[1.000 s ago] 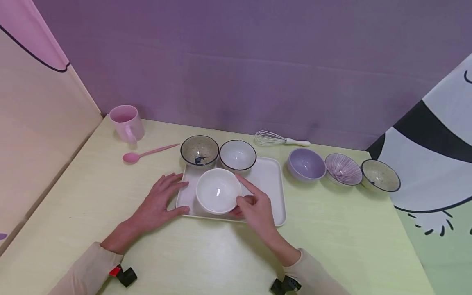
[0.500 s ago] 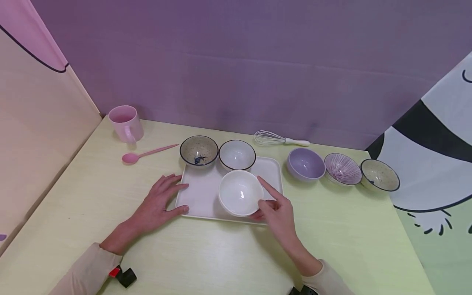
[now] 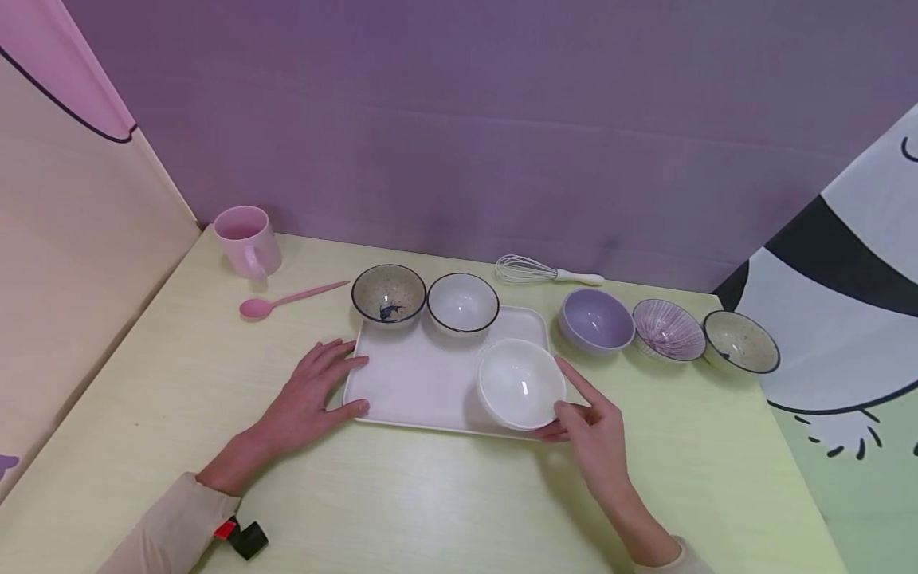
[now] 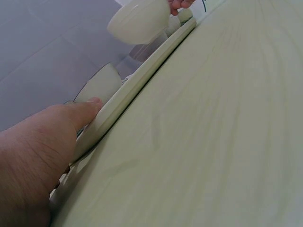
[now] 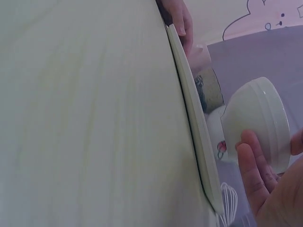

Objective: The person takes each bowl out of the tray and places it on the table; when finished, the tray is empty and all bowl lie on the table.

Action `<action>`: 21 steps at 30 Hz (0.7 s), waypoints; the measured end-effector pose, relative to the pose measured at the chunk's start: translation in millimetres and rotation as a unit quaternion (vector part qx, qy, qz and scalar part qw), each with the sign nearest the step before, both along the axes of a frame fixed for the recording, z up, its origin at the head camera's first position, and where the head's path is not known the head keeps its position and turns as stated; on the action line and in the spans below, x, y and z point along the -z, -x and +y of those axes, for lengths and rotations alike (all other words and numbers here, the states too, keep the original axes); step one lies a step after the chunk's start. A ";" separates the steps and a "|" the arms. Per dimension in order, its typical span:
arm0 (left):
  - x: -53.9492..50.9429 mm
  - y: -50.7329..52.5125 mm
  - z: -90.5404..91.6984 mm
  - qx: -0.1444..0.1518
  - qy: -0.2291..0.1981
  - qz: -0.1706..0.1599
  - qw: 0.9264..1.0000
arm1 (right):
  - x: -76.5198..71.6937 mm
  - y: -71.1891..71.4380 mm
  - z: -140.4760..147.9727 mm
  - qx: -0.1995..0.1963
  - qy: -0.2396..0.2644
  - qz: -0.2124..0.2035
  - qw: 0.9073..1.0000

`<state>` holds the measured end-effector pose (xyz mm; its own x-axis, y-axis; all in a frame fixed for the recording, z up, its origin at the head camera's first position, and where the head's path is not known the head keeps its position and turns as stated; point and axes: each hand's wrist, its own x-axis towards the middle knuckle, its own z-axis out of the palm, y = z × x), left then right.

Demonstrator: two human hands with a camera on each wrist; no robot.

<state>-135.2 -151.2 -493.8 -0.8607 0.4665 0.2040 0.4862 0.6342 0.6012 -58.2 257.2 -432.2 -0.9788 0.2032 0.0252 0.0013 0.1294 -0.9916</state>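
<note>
My right hand [image 3: 601,442] holds a plain white bowl [image 3: 522,384] by its right side, thumb at the rim. In the right wrist view, fingers of that hand support the white bowl [image 5: 258,123] from below, above the tray. My left hand [image 3: 304,399] rests at the left edge of a white rectangular tray [image 3: 423,383], fingers spread; the left wrist view has its thumb [image 4: 90,109] on the tray rim. Along the tray's back edge stand a speckled beige bowl [image 3: 389,293] with a dark rim and a white bowl with a dark rim [image 3: 462,301].
Right of the tray are a purple bowl [image 3: 595,320], a purple-streaked bowl [image 3: 668,330] and a beige bowl [image 3: 740,343] in a row. A whisk [image 3: 548,271] lies behind. At left are a pink mug [image 3: 247,243] and a pink spoon [image 3: 290,299].
My right hand has carried the plain white bowl rightward, from the tray's middle to above its right end. The left hand and the other dishes have stayed in place.
</note>
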 end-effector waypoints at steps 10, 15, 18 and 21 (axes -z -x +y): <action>-0.8 0.6 0.7 0.002 -0.001 0.004 1.000 | 3.0 -10.2 35.3 0.045 0.022 -0.001 0.999; 0.3 0.8 0.6 0.005 -0.003 0.007 1.000 | 0.9 -15.1 51.3 0.071 0.035 -0.015 0.997; 0.8 0.8 0.9 0.005 -0.001 0.012 1.000 | 1.1 -18.0 62.2 0.089 0.044 -0.024 0.995; 1.0 0.6 1.0 0.005 0.000 0.015 1.000 | 2.4 -20.4 73.3 0.108 0.053 -0.026 0.992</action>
